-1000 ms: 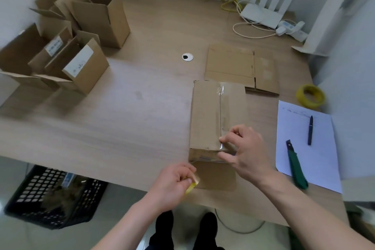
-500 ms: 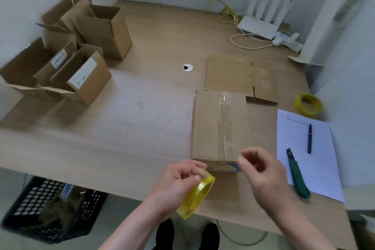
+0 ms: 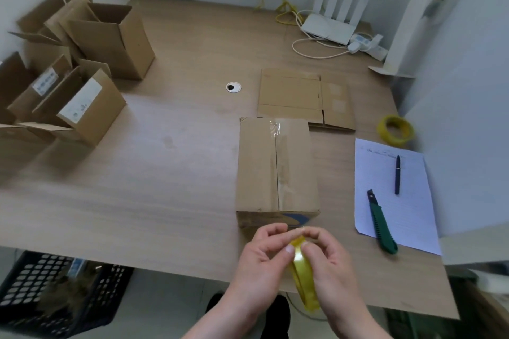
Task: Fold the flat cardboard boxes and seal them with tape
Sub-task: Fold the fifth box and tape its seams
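Note:
A folded cardboard box (image 3: 276,168) lies on the wooden table (image 3: 165,173) in front of me, with clear tape along its top seam. Just below its near end, my left hand (image 3: 261,264) and my right hand (image 3: 330,270) both hold a yellow roll of tape (image 3: 301,270) on edge between them, fingertips meeting at the roll's top. A flat unfolded cardboard box (image 3: 305,98) lies behind the folded one.
Several open folded boxes (image 3: 82,69) stand at the table's far left. A second yellow tape roll (image 3: 395,129), a sheet of paper (image 3: 394,192) with a pen (image 3: 397,175) and a green utility knife (image 3: 381,224) lie at right. A black crate (image 3: 55,292) sits on the floor.
My right hand left the box's near end and came down onto the tape roll. My left hand brought the roll up from the table's edge; both hands now grip it.

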`<state>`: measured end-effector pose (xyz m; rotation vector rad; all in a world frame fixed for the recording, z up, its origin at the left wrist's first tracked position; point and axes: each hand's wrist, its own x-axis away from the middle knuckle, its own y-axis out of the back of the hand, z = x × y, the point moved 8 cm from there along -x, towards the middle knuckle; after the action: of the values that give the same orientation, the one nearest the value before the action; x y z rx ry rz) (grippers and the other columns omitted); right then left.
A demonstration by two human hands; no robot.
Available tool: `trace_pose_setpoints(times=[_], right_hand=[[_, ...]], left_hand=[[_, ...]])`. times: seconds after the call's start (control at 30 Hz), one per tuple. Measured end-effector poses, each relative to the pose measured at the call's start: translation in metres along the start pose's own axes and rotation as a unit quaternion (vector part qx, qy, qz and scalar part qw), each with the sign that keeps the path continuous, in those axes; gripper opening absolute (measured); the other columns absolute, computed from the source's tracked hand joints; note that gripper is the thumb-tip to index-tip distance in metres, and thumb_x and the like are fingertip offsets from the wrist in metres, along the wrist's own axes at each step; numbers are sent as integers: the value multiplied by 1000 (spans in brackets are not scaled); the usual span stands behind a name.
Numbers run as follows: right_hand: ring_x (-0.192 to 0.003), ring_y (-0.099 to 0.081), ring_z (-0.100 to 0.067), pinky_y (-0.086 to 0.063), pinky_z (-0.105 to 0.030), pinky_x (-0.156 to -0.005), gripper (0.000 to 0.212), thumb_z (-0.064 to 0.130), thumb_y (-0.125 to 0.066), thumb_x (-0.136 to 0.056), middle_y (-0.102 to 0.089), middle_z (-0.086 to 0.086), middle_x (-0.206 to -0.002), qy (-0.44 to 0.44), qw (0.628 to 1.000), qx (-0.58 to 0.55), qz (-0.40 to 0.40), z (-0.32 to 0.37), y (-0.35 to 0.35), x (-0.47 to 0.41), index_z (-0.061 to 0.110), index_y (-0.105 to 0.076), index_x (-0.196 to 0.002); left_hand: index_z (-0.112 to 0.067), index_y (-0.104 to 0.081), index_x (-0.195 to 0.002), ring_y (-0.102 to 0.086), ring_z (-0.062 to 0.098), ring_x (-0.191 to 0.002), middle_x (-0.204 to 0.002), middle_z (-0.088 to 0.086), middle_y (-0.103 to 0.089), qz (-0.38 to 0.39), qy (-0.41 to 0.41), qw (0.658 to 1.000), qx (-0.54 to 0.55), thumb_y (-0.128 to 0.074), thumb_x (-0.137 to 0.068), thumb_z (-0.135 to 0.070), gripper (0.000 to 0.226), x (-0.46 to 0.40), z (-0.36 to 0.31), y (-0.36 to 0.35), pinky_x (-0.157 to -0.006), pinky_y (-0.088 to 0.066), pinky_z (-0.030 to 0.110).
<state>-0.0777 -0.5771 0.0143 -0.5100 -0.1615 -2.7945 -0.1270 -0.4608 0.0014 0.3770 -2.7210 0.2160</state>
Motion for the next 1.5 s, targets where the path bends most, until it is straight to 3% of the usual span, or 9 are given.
trace_pose_setpoints(times=[0.27, 0.43, 0.7, 0.93, 1.03, 1.13, 1.3, 1.37, 1.5], right_hand=[[-71, -67, -10, -53, -26, -67, 25, 11, -66, -89, -74, 4, -75, 41, 986, 161, 23, 9, 23, -11, 33, -76, -82], [-61, -58, -5, -45, -22, -58, 16, 27, -67, -83, -65, 15, -64, 102, 940, 325, 26, 24, 34, -14, 44, -69, -84], [-54, -49, -7, -40, -28, -54, 9, 31, -65, -82, -55, 15, -55, 136, 900, 400, 110, 41, 25, -19, 39, -67, -80], [-64, -53, -8, -45, -30, -59, 6, 41, -62, -84, -59, 17, -65, 179, 854, 474, 123, 45, 18, -18, 41, -65, -89], [-63, -52, -7, -44, -25, -62, 17, 39, -65, -87, -58, 16, -68, 148, 878, 427, 156, 33, 18, -17, 46, -66, -102], [-70, -55, -9, -43, -25, -68, 65, 28, -72, -82, -56, 6, -72, -9, 935, 234, 265, 6, 23, -11, 39, -43, -140], [-93, -63, -14, -50, -29, -87, 84, 18, -72, -82, -70, 5, -99, -96, 909, 157, 375, -9, 23, 15, 44, -25, -147], [-99, -63, 0, -50, -23, -88, 81, 34, -71, -82, -67, 20, -112, -41, 901, 249, 353, 0, 31, 8, 58, -24, -144], [-106, -59, -4, -44, -22, -90, 71, 72, -57, -80, -67, 14, -107, 97, 788, 566, 223, 29, 67, -25, 74, -13, -135]], left_hand=[[-39, -67, -121, -57, 6, -117, -116, -17, -60, -36, -149, 975, -163, -62, -90, -26, 34, 5, -3, -9, -99, -46, 23], [-25, -63, -128, -62, -11, -96, -95, -27, -71, -140, -28, 985, -97, -71, -89, -28, 41, 1, 17, 20, -81, -44, 5], [-28, -79, -85, -67, 14, -85, -91, 4, -76, 58, -27, 997, -49, -81, -69, -36, 18, -22, -5, -11, -84, -54, 35], [-18, -76, -73, -55, 6, -61, -67, 0, -70, -1, -70, 986, -150, -79, -81, -24, 10, -23, -12, -1, -59, -43, 28], [-21, -71, -69, -51, 3, -58, -60, -5, -64, -29, -88, 982, -166, -74, -83, -22, 14, -17, -13, 2, -56, -40, 25], [-19, -70, -72, -58, 10, -61, -64, 1, -68, -40, -80, 987, -132, -69, -80, -27, 12, -10, -9, 5, -61, -49, 36], [-14, -70, -70, -64, 22, -65, -65, 8, -69, -60, -59, 992, -92, -66, -78, -28, 16, -6, 1, 11, -66, -53, 49], [-15, -70, -69, -66, 25, -67, -65, 6, -69, -84, -72, 990, -92, -65, -78, -28, 17, -4, -1, 15, -68, -54, 50], [-18, -71, -66, -67, 24, -67, -65, 4, -70, -170, -88, 978, -83, -68, -85, -22, 20, 3, 1, 38, -70, -56, 47]])
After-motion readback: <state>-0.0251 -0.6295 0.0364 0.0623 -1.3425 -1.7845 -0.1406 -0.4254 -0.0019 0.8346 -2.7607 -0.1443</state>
